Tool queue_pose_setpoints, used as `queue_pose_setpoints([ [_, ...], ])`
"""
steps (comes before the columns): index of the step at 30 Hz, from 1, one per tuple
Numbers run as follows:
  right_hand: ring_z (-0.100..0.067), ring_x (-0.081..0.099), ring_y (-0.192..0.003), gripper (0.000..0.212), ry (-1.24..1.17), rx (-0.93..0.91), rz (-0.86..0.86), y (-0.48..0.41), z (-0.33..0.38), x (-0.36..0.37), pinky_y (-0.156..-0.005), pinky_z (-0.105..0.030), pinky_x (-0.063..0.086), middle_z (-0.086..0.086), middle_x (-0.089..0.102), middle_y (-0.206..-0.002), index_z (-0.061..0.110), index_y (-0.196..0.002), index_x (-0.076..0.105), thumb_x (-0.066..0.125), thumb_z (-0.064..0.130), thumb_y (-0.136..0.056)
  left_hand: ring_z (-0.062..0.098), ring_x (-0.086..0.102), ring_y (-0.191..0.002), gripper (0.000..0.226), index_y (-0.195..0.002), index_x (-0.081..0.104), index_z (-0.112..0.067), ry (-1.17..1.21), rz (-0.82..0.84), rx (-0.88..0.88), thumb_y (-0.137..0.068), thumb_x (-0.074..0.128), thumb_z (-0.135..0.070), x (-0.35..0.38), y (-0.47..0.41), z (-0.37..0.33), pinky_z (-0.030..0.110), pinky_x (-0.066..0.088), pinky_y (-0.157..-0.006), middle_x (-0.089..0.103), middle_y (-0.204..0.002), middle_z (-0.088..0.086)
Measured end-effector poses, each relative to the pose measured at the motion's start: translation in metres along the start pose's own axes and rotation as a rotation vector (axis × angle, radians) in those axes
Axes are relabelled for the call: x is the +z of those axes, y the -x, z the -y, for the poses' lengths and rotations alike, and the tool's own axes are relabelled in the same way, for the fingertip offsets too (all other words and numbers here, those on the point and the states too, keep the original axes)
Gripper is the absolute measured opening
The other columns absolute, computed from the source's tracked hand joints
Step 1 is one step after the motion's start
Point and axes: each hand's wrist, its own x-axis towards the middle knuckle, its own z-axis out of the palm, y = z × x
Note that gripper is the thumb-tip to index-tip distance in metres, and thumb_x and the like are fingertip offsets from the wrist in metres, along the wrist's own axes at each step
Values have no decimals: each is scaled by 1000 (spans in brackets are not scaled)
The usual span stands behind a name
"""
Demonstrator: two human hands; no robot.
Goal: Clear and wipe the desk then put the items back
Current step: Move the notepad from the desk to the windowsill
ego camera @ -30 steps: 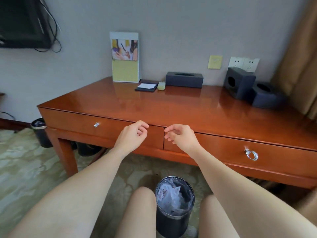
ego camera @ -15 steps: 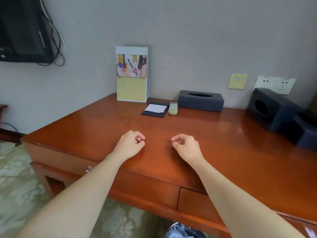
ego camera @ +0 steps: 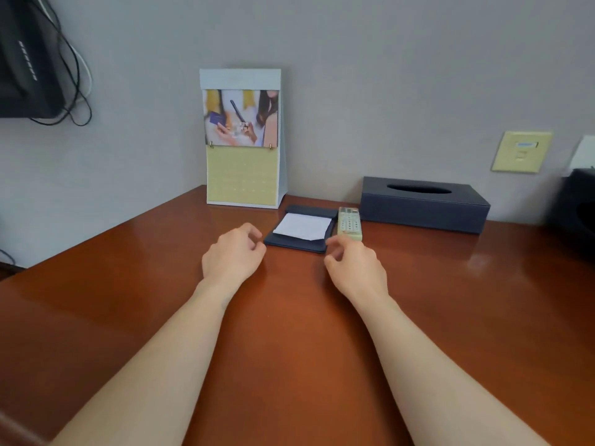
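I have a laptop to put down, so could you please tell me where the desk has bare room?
The desk is bare left of the left hand, and right of the right hand in front of the tissue box. Crowded at the wall: calendar, notepad holder, remote.

Bright, even, soft light; shadows faint. Polished desk [ego camera: 135, 284] carries a pale glare patch toward 3 o'clock (small, diffuse). Overall slightly soft focus; wide-angle bending at edges.
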Motion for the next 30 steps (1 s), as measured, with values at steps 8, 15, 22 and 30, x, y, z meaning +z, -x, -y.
queue_pose_setpoints([
  [8, -30, 57, -113, 44, 229, -60, 42, -29, 4, 13, -86, -35, 44, 0, 51, -136, 38, -140, 44, 44, 28, -97, 29, 43, -129, 45, -141, 41, -46, -121, 180, 184, -97, 40, -53, 21, -27, -6, 47, 34, -104, 55, -136, -3],
  [15, -24, 58, -105, 32, 118, -33, 31, -17, 7, 7, -75, -30, 41, 1, 62, -119, 35, -122, 62, 45, 29, -96, 22, 51, -123, 30, -124, 60, -36, 1, 156, 195, -96, 51, -41, 14, -12, -10, 35, 39, -99, 61, -130, -4],
  [22, -11, 55, -93, 22, -386, 102, -36, 3, 0, -8, -82, -26, 44, 9, 62, -95, 29, -101, 73, 52, 30, -94, 8, 54, -115, 21, -108, 72, -31, 328, 126, 90, -92, 61, -39, 2, 21, -17, 25, 41, -93, 67, -118, -13],
  [30, -9, 67, -78, 20, -764, 230, -91, 40, -7, -16, -88, -34, 55, 14, 66, -84, 21, -83, 76, 64, 36, -90, 11, 64, -90, 16, -83, 77, -21, 659, 8, -116, -83, 74, -37, -10, 67, -34, 26, 51, -84, 70, -88, -13],
])
